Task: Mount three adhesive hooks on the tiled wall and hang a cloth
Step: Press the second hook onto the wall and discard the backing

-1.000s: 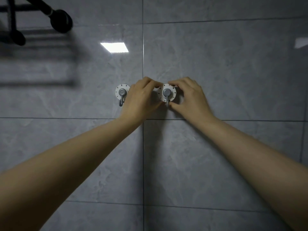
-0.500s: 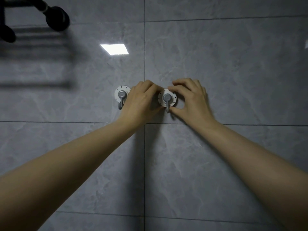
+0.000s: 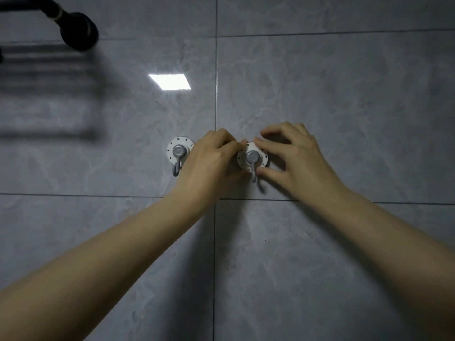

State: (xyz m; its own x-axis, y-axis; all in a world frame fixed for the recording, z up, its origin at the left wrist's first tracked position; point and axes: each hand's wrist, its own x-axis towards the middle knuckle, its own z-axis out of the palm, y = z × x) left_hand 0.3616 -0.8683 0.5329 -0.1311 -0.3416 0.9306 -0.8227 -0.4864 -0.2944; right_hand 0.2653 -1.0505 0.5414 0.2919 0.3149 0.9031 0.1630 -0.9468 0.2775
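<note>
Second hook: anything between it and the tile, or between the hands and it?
Nothing visible. The second hook sits with its white disc against the tiled wall, right of the vertical grout line. The left hand and right hand both pinch the disc's rim directly. The first hook is apart, to the left.

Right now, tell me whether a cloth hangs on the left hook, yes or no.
No: the left hook hangs bare on the tiled wall, beside the left hand, with no cloth in view.

Two hooks on wall — left hook [image 3: 177, 153] beside right hook [image 3: 252, 158]; rack [image 3: 73, 28] upper left.
</note>
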